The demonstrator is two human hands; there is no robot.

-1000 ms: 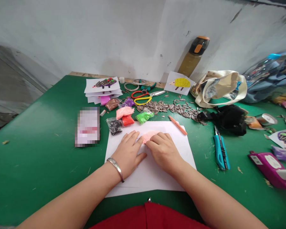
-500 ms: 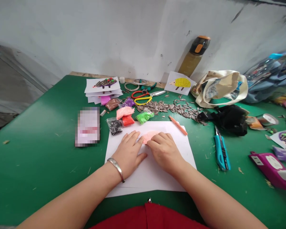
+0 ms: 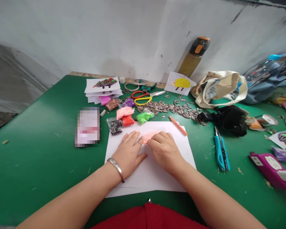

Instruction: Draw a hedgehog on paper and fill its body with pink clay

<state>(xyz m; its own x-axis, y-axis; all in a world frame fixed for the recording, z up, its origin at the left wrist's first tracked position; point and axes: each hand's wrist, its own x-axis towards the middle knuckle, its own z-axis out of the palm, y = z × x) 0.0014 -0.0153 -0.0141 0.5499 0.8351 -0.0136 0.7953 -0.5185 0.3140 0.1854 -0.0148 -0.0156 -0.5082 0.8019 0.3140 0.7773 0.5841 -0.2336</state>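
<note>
A thin patch of pink modelling clay (image 3: 150,136) is spread on white paper (image 3: 143,175) in front of me. My left hand (image 3: 130,149) lies flat on the sheet, fingers stretched out, its index fingertip touching the clay's left edge. A silver bangle circles that wrist. Curled in, the fingers of my right hand (image 3: 165,149) press at the lower right edge of the clay and cover part of it; their tips are hidden. Just beyond the paper sit bags of pink clay (image 3: 124,112), red clay (image 3: 128,120), green clay (image 3: 145,117) and black clay (image 3: 114,126).
An orange pencil (image 3: 178,125) rests at the sheet's upper right. Sunflower seeds (image 3: 157,107) are strewn behind, near scissors (image 3: 147,97). On the right lie a blue utility knife (image 3: 221,151) and a magenta case (image 3: 271,168). Hedgehog pictures (image 3: 180,83) and a bottle (image 3: 193,55) stand by the wall.
</note>
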